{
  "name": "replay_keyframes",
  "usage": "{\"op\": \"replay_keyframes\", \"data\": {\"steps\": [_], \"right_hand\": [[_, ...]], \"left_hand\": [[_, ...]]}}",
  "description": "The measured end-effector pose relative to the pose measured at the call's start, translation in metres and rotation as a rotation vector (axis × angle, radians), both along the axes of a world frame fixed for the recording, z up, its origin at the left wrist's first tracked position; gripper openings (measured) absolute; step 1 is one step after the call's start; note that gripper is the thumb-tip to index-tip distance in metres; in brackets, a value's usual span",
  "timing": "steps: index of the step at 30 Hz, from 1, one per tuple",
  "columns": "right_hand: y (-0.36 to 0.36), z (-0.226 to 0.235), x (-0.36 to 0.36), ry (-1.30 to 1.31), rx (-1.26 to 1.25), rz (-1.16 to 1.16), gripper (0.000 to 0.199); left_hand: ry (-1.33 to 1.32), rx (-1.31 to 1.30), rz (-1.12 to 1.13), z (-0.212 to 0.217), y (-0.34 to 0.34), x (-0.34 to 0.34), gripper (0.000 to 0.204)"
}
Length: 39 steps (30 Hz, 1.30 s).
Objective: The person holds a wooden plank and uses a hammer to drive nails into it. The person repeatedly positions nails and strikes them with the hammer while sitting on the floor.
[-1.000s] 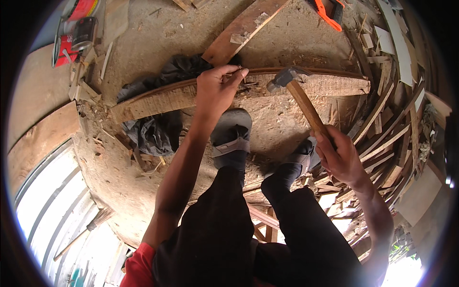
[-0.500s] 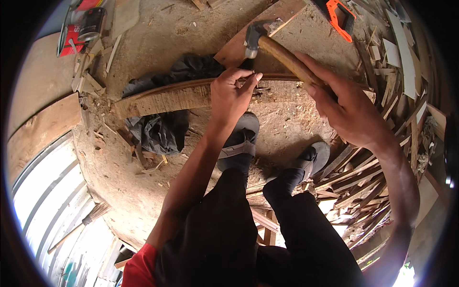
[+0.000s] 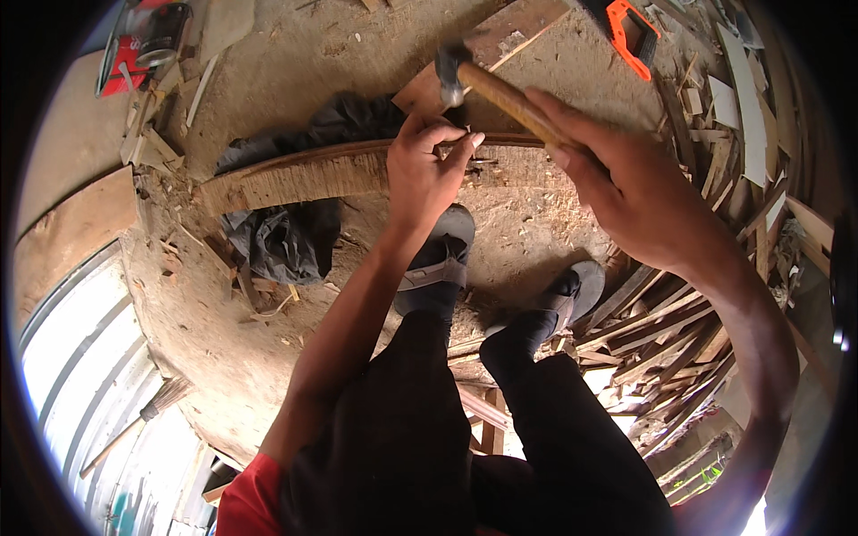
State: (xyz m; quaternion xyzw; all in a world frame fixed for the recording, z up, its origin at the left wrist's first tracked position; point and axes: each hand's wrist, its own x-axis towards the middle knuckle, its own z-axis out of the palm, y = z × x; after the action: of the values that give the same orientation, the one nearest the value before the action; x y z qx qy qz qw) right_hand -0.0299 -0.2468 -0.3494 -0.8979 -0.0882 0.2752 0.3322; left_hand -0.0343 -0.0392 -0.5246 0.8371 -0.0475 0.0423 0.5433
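Observation:
My right hand [image 3: 626, 192] grips the wooden handle of a hammer [image 3: 487, 85], whose metal head hangs just above my left fingertips. My left hand [image 3: 424, 170] rests on a long rough plank [image 3: 304, 174] lying across the dirt floor. Its thumb and fingers are pinched together at the plank's top edge, seemingly on a small nail that is too tiny to make out clearly. My two feet in grey sandals [image 3: 438, 259] stand just below the plank.
A dark cloth [image 3: 286, 237] lies crumpled under and behind the plank. Another board [image 3: 509, 40] angles away at the top. An orange tool [image 3: 630, 36] lies top right. Wood offcuts [image 3: 679, 339] pile up on the right. A red pack [image 3: 134, 49] sits top left.
The hammer has swung up from low on the right and over to the left, and its head now sits above my left fingers. My left hand stays pinched on the plank.

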Motion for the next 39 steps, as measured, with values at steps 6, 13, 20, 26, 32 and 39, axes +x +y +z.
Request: {"op": "replay_keyframes", "data": {"steps": [6, 13, 20, 26, 32, 39], "right_hand": [[0.002, 0.014, 0.015, 0.095, -0.079, 0.062, 0.052], [-0.001, 0.015, 0.022, 0.188, -0.118, 0.109, 0.053], [0.002, 0.015, 0.02, 0.146, -0.104, 0.123, 0.053], [0.005, 0.014, 0.02, 0.097, -0.096, 0.148, 0.055], [0.018, 0.041, 0.029, 0.21, -0.105, -0.039, 0.054], [0.007, 0.027, 0.015, 0.198, -0.101, 0.071, 0.054]], "left_hand": [[-0.064, -0.007, 0.0, -0.001, 0.0, -0.004, 0.017], [-0.119, -0.003, 0.007, -0.004, -0.003, -0.007, 0.016], [-0.115, -0.018, 0.021, -0.007, -0.003, -0.009, 0.015], [-0.091, -0.039, -0.003, -0.006, 0.0, -0.006, 0.017], [-0.34, 0.177, -0.048, 0.011, 0.045, 0.017, 0.01], [-0.236, 0.604, 0.071, -0.011, 0.05, 0.025, 0.007]]}}
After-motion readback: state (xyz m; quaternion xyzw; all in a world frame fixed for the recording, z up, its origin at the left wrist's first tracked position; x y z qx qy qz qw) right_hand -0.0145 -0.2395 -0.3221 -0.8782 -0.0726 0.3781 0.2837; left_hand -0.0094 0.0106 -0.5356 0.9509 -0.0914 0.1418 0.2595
